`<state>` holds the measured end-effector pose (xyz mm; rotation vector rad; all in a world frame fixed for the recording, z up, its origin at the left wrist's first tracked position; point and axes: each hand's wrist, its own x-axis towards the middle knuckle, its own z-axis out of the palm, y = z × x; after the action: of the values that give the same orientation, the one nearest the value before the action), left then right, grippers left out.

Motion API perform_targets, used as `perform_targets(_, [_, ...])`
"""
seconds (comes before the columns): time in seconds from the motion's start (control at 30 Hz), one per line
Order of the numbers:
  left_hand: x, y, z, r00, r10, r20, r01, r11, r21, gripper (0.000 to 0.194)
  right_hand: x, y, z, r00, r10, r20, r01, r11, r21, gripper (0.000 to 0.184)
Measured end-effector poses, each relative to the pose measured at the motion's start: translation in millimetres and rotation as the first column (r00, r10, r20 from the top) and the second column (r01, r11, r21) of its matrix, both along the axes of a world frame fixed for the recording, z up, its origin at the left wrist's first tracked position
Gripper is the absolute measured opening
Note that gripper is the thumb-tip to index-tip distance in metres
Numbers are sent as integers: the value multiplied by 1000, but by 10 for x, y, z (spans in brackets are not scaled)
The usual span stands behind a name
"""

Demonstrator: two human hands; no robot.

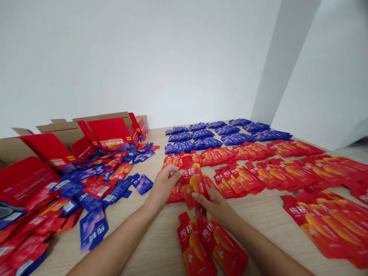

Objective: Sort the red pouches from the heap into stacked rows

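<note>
Both hands hold a red pouch with yellow fruit printing upright above the table, label facing me. My left hand pinches its upper left edge between thumb and fingers. My right hand grips its lower right edge, thumb across the front; whether more than one pouch is in the grip I cannot tell. Just below my hands lie two red pouches, one on the left and one on the right, side by side on the wood table. Behind the held pouch, a fanned row of red pouches is partly hidden.
Left, a loose heap of mixed blue and red pouches lies before open red cartons. Fanned blue stacks line the back of the table, with red stacks nearer. Another red fan sits front right. A white wall stands behind.
</note>
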<state>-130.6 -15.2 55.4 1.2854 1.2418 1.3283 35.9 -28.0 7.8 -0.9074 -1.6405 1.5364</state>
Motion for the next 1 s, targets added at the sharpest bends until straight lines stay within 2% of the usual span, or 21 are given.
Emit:
perform_targets(0.1, [139,-89,-93,995,-24,94,30,997,-67,35,-2,-7,26,998,-55,-17,55,998,-23,50])
perform_targets(0.17, [200,-151,-192,982,-172,79,182,969,-164,38,8,15,28,992,-127,-3,127,992,-22,54])
perform_targets(0.23, [249,-220,-307,934,-351,58,355,902,-247,40,21,44,18,987,-154,38,153,988,13,58])
perform_targets(0.3, [284,-281,-405,893,-442,84,446,848,-288,43,37,62,0,986,-146,80,140,987,74,59])
perform_targets(0.4, [303,-334,-457,901,-393,183,432,843,-320,40,59,59,-37,979,-138,148,116,982,152,56])
perform_targets(0.5, [284,-338,-411,914,-322,248,392,859,-329,37,62,39,-69,968,-125,218,88,981,175,59])
perform_targets(0.6, [255,-329,-383,930,-300,211,357,872,-336,36,44,34,-58,975,-177,136,161,980,120,60])
perform_targets(0.67, [250,-333,-417,926,-343,158,378,854,-357,36,35,47,-23,961,-275,-14,275,959,63,54])
perform_targets(0.77, [271,-359,-495,865,-499,56,479,788,-387,39,43,80,33,909,-381,-169,379,924,-41,47])
perform_targets(0.87, [310,-392,-505,825,-564,-27,517,773,-368,39,61,102,47,901,-394,-178,387,919,-77,43])
perform_targets(1.0, [351,-432,-446,825,-564,-8,536,788,-303,38,54,84,28,916,-372,-152,375,927,-4,43])
